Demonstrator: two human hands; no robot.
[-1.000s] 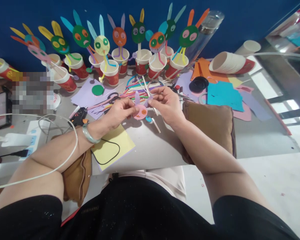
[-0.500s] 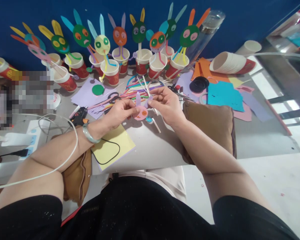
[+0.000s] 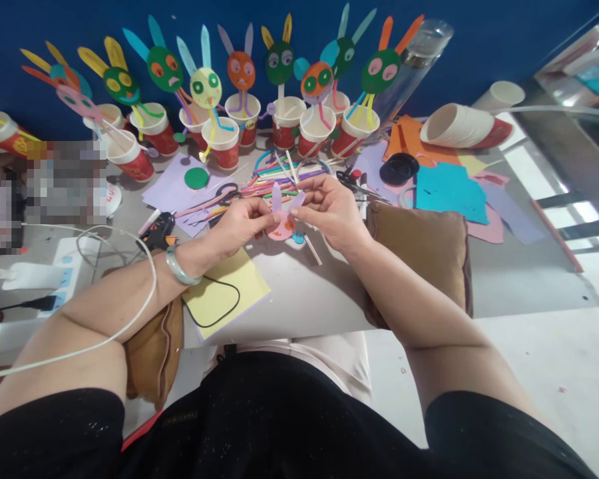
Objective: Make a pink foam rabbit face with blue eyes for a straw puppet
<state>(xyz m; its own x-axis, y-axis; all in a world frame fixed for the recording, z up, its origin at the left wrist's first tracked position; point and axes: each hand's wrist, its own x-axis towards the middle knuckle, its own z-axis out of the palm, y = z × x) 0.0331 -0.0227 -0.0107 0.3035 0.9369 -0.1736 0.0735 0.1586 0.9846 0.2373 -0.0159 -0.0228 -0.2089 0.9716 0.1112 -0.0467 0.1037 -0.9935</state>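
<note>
A round pink paper rabbit face [image 3: 278, 231] with orange eye and mouth pieces is pinched at its left edge by my left hand [image 3: 244, 225], fingers closed. One purple paper ear stands up from its top. Between the thumb and fingers of my right hand [image 3: 332, 209] is a second purple paper ear [image 3: 296, 201], its lower end meeting the face's upper right edge. Just below lie a small blue paper piece [image 3: 298, 237] and a white stick [image 3: 313, 250]. Behind both hands spreads a pile of coloured pipe cleaners [image 3: 274, 169].
Paper cups [image 3: 224, 154] holding paper animal heads line the back wall. A black glue gun [image 3: 156, 229] lies by my left forearm, near a power strip [image 3: 70, 273]. Brown cushions [image 3: 419, 256] sit under my arms. Stacked cups [image 3: 459, 126] and coloured paper [image 3: 452, 193] lie at right.
My right hand has brought the second purple ear down and inward against the pink face's edge. My left hand keeps its pinch on the face, nearly still.
</note>
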